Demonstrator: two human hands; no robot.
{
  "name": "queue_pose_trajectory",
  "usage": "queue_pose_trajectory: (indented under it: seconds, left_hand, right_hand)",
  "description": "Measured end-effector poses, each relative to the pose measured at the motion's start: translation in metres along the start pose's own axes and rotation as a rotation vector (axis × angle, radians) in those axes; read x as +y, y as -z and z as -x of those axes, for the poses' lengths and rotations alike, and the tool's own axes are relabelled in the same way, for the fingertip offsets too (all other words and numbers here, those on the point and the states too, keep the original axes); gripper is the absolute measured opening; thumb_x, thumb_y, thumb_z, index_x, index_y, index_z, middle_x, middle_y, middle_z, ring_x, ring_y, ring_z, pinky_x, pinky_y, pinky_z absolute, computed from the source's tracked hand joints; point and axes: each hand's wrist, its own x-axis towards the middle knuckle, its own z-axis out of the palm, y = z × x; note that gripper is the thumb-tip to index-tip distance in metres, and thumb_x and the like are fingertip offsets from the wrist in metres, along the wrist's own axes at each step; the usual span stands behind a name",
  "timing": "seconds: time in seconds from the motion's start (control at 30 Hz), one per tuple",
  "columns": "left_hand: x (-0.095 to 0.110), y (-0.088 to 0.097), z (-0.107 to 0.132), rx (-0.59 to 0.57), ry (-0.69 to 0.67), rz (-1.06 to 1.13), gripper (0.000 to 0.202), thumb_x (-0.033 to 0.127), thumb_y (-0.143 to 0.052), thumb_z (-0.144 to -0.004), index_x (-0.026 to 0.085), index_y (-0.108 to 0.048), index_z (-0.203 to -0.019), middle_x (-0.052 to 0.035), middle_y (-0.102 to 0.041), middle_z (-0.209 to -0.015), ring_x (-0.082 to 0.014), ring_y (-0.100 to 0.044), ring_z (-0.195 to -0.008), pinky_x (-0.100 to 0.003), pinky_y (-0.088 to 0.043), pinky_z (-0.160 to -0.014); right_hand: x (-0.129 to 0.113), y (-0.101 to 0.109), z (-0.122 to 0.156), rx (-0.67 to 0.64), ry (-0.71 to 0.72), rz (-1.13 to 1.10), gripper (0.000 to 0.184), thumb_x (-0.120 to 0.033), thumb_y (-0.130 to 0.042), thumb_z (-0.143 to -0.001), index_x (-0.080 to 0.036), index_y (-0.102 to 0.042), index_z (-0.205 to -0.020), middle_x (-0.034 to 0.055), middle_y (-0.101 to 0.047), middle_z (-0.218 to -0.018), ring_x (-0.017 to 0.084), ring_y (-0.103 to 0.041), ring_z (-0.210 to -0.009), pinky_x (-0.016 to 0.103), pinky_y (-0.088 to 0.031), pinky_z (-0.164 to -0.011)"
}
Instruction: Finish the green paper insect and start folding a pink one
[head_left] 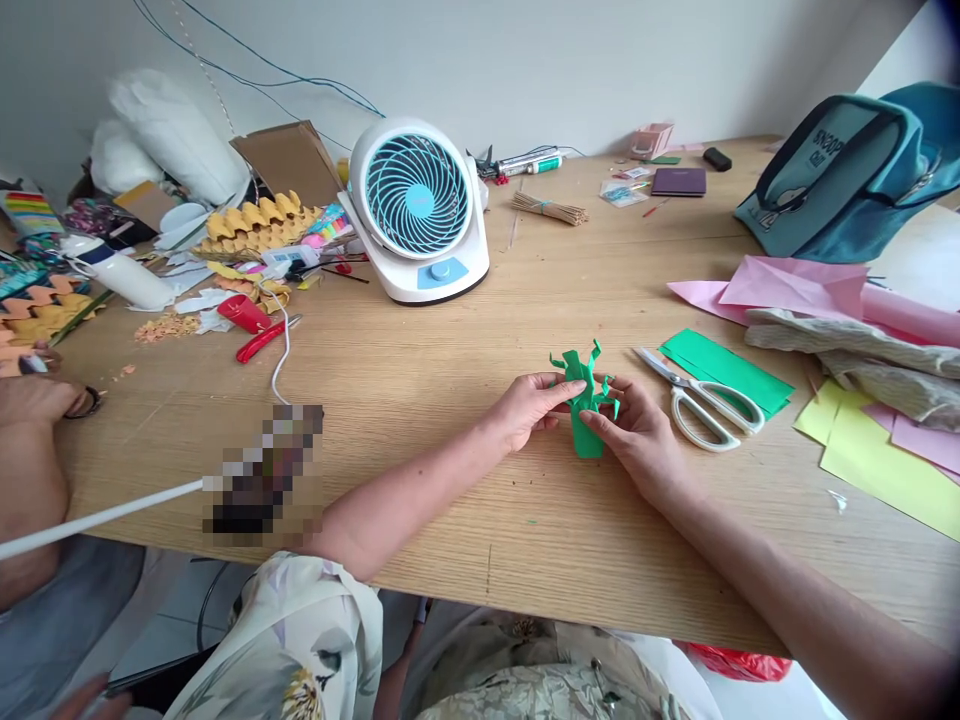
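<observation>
Between my two hands is a green paper cutout with a wide base strip and several thin, curled strips at its far end. My left hand pinches it from the left, thumb on top. From the right, my right hand grips it too, its thumb pressed on the lower part. The cutout is held just above the wooden table. To the right of my right hand lie white-handled scissors, their blades partly apart, overlapping green paper sheets.
A white fan stands at the back. Pink paper, yellow paper and a blue bag are on the right. Red-handled pliers and a white bottle lie left. Another person's arm rests at the left edge.
</observation>
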Motion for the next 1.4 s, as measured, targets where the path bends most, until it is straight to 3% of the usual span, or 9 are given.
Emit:
queue_pose_trajectory:
  seconds: [0.4, 0.7, 1.1, 1.27, 1.4]
  left_hand:
    - [-0.001, -0.001, 0.0, 0.002, -0.001, -0.038, 0.023, 0.036, -0.08, -0.073, 0.016, -0.072, -0.08, -0.0015, -0.069, -0.077, -0.0076, -0.057, -0.064, -0.021, -0.034, -0.057]
    - [0.003, 0.007, -0.004, 0.043, -0.179, -0.15, 0.025, 0.04, -0.073, -0.078, 0.016, -0.072, -0.085, -0.0046, -0.071, -0.084, -0.0112, -0.06, -0.074, -0.02, -0.029, -0.054]
    - [0.011, 0.008, 0.0, 0.023, -0.116, -0.162, 0.039, 0.05, -0.081, -0.069, 0.018, -0.065, -0.086, -0.0002, -0.066, -0.083, -0.0079, -0.057, -0.068, -0.017, -0.028, -0.049]
    - [0.012, 0.012, -0.002, -0.003, -0.062, -0.133, 0.051, 0.063, -0.075, -0.071, 0.02, -0.066, -0.097, -0.0031, -0.069, -0.096, -0.0093, -0.062, -0.073, -0.015, -0.035, -0.05]
    - [0.014, 0.014, -0.002, -0.046, 0.02, -0.166, 0.058, 0.066, -0.077, -0.067, 0.018, -0.066, -0.097, -0.0047, -0.068, -0.093, -0.0111, -0.063, -0.075, -0.016, -0.037, -0.05]
  right_hand:
    - [0.001, -0.001, 0.0, -0.032, -0.004, -0.02, 0.052, -0.041, -0.083, -0.072, -0.03, -0.056, -0.115, 0.0019, -0.067, -0.096, 0.018, -0.062, -0.079, 0.032, -0.052, -0.067]
    - [0.001, -0.002, -0.002, -0.045, -0.006, -0.037, 0.053, -0.048, -0.079, -0.075, -0.029, -0.053, -0.116, -0.0005, -0.062, -0.084, 0.016, -0.059, -0.073, 0.03, -0.052, -0.063]
    - [0.002, -0.004, -0.005, -0.001, -0.031, -0.075, 0.053, -0.048, -0.081, -0.072, -0.027, -0.052, -0.112, -0.0028, -0.058, -0.077, 0.015, -0.056, -0.07, 0.029, -0.049, -0.064]
    - [0.004, -0.004, -0.006, 0.041, -0.019, -0.094, 0.054, -0.047, -0.08, -0.073, -0.026, -0.052, -0.113, -0.0025, -0.058, -0.078, 0.015, -0.057, -0.073, 0.028, -0.048, -0.064]
    - [0.005, -0.001, -0.01, 0.071, -0.003, -0.08, 0.054, -0.045, -0.079, -0.074, -0.024, -0.051, -0.115, -0.0027, -0.059, -0.078, 0.015, -0.058, -0.072, 0.029, -0.048, -0.065]
